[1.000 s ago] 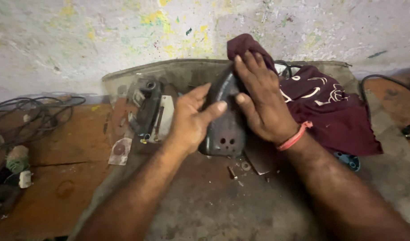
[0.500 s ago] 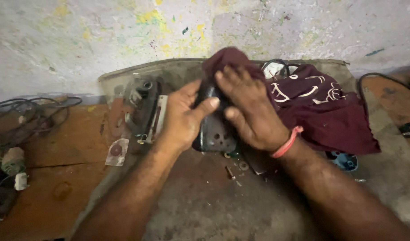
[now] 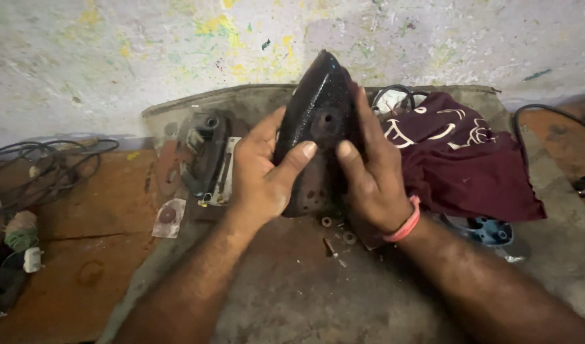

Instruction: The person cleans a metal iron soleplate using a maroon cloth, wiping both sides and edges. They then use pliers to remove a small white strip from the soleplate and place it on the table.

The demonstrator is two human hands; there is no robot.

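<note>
Your left hand (image 3: pixel 262 175) and right hand (image 3: pixel 372 175) clamp dark pointed iron soleplate (image 3: pixel 319 114) upright above gritty bench (image 3: pixel 292 286), fingers pressed flat on it; maroon cloth (image 3: pixel 467 156) crumpled just right; small washers (image 3: pixel 338 229) below.

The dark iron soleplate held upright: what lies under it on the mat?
Below the soleplate, held by the left hand and right hand, small washers and a screw lie on the grey mat. Anything directly beneath its lower edge is hidden by the hands.
</note>
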